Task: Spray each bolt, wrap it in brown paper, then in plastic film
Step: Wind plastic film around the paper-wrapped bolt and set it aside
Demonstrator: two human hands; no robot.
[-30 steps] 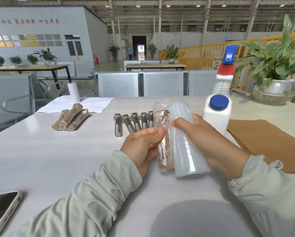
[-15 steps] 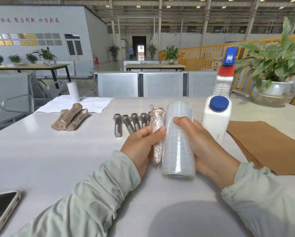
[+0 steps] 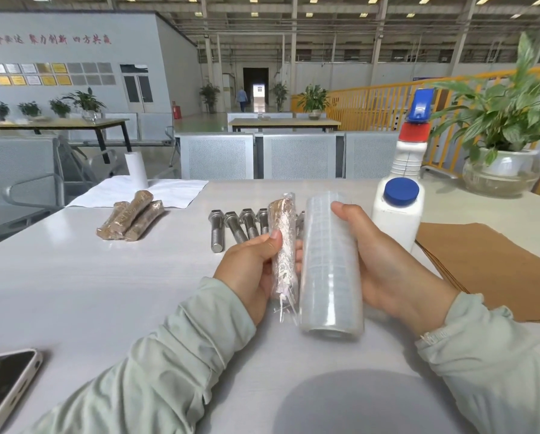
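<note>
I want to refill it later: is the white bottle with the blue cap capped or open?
Capped. The white bottle stands upright on the table with its blue cap seated on top.

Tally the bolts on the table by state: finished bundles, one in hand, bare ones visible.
Finished wrapped bolts, piled at left: 3
Wrapped bolt in the left hand, beside the film roll: 1
Bare bolts visible: 4, perhaps more hidden behind the held one
Total: 8 visible
</note>
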